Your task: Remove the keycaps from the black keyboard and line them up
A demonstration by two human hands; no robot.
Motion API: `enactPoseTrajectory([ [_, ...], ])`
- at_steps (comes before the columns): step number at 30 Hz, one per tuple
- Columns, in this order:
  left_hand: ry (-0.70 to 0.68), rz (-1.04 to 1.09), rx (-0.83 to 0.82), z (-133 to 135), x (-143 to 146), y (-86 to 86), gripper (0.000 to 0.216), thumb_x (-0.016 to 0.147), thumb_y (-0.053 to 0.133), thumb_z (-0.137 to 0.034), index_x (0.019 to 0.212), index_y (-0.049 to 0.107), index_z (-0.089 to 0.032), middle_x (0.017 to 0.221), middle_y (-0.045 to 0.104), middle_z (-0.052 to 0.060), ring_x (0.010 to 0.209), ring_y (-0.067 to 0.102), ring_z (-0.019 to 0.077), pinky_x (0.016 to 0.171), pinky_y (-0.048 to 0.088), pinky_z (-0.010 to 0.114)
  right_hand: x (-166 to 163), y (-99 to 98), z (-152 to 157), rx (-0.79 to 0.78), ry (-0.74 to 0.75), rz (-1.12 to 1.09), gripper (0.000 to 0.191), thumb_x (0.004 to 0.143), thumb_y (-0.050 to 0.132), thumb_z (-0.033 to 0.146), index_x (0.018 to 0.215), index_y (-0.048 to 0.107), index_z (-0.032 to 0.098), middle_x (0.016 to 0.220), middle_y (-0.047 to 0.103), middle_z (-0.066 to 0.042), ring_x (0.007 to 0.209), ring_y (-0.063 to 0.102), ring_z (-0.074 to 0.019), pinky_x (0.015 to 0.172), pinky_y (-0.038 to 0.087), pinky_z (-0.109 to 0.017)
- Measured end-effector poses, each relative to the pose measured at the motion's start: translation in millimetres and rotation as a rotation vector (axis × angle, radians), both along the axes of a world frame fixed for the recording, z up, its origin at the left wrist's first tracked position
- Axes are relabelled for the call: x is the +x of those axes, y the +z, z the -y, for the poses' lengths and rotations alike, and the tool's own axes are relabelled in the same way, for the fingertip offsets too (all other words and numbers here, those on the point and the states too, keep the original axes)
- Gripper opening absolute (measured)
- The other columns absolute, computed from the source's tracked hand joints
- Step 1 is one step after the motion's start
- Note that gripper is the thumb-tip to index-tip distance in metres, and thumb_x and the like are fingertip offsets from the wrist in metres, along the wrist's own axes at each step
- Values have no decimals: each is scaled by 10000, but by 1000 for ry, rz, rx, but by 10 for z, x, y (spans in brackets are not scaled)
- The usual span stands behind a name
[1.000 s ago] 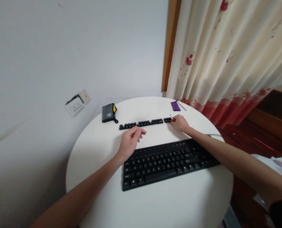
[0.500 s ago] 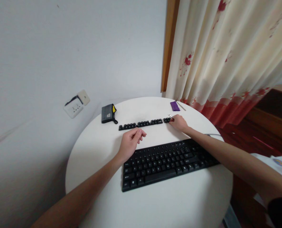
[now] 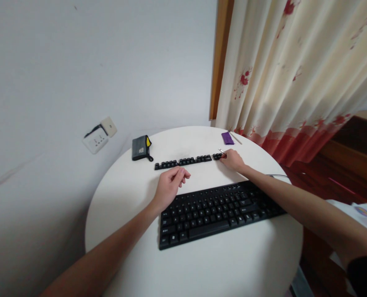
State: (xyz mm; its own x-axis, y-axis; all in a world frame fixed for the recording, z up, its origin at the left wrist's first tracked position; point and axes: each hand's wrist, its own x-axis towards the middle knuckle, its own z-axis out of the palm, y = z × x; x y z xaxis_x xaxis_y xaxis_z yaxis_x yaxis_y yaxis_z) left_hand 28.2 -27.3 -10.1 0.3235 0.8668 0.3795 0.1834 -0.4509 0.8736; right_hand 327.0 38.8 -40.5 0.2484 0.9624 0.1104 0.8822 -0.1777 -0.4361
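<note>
A black keyboard (image 3: 208,229) lies on the white round table, its top row seemingly without keycaps. Behind it, a row of loose black keycaps (image 3: 188,161) stretches across the table, with a short group (image 3: 216,156) at the right end. My right hand (image 3: 233,160) is at that group, fingers closed on a small silvery metal tool (image 3: 221,151) whose tip pokes out; part of the group is hidden behind the fingers. My left hand (image 3: 168,185) hovers by the keyboard's upper left corner, thumb and fingers pinched together. Whether anything is between them is hidden.
At the table's back left lies a grey zip pouch (image 3: 140,148) with a yellow patch. A purple cloth piece (image 3: 227,138) and a thin pale stick (image 3: 236,138) lie at the back right. A cable (image 3: 279,175) runs off the right edge. Wall and curtain (image 3: 282,82) stand behind.
</note>
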Motion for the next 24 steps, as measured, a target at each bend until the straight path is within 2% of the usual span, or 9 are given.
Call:
enactPoseTrajectory([
  [3, 7, 4, 4, -3, -12, -2, 368, 964, 485, -399, 789, 684, -143, 658, 589, 12, 559, 510, 108, 533, 420, 222, 39, 94, 47, 28, 2, -20, 136, 772, 712, 273, 817, 748, 150, 838, 746, -112, 801, 687, -214, 669, 444, -242],
  [5, 10, 9, 8, -6, -18, 1, 369, 964, 486, -401, 792, 686, -143, 661, 594, 15, 566, 513, 110, 538, 423, 223, 102, 210, 104, 70, -6, -35, 193, 813, 683, 319, 772, 738, 139, 782, 739, -108, 759, 679, -209, 663, 441, -249],
  [9, 12, 17, 10, -13, -20, 8, 370, 962, 493, -403, 783, 686, -144, 649, 588, 11, 565, 513, 109, 538, 423, 223, 301, 503, 287, 179, -31, -83, 394, 958, 482, 381, 819, 730, 108, 786, 736, -120, 720, 665, -193, 659, 444, -259],
  [11, 18, 16, 11, -18, -17, 7, 366, 963, 495, -399, 780, 684, -145, 652, 593, 11, 561, 515, 107, 534, 423, 222, 412, 632, 423, 289, -13, -199, 502, 992, 392, 454, 833, 724, 113, 781, 729, -115, 674, 645, -180, 626, 445, -262],
  [14, 26, 13, 14, -27, -20, 7, 363, 968, 490, -391, 781, 682, -146, 649, 590, 10, 561, 517, 106, 533, 421, 222, 561, 757, 693, 455, 55, -396, 636, 969, 331, 619, 779, 698, 136, 754, 699, -109, 618, 603, -168, 605, 456, -277],
  [16, 33, 15, 16, -33, -26, 11, 363, 969, 488, -386, 779, 680, -144, 644, 582, 8, 564, 516, 105, 534, 419, 221, 636, 783, 906, 532, 92, -436, 661, 959, 304, 663, 793, 693, 154, 774, 683, -97, 676, 609, -175, 644, 467, -284],
  [18, 41, 19, 17, -38, -32, 18, 359, 968, 490, -381, 781, 681, -142, 646, 582, 10, 569, 516, 104, 537, 419, 220, 680, 759, 1118, 574, 63, -397, 670, 958, 284, 673, 808, 699, 169, 751, 648, -76, 677, 584, -173, 627, 443, -282],
  [21, 52, 25, 21, -43, -32, 31, 345, 963, 497, -368, 785, 683, -138, 646, 585, 14, 569, 514, 105, 534, 418, 220, 685, 640, 1370, 509, -28, -386, 662, 964, 272, 659, 752, 671, 175, 590, 522, -23, 531, 473, -149, 515, 349, -279],
  [24, 61, 24, 22, -44, -21, 40, 337, 956, 500, -349, 769, 680, -135, 634, 584, 15, 556, 509, 101, 525, 417, 217, 660, 482, 1506, 410, -36, -431, 570, 965, 347, 595, 665, 602, 182, 521, 470, 7, 477, 423, -133, 496, 322, -275],
])
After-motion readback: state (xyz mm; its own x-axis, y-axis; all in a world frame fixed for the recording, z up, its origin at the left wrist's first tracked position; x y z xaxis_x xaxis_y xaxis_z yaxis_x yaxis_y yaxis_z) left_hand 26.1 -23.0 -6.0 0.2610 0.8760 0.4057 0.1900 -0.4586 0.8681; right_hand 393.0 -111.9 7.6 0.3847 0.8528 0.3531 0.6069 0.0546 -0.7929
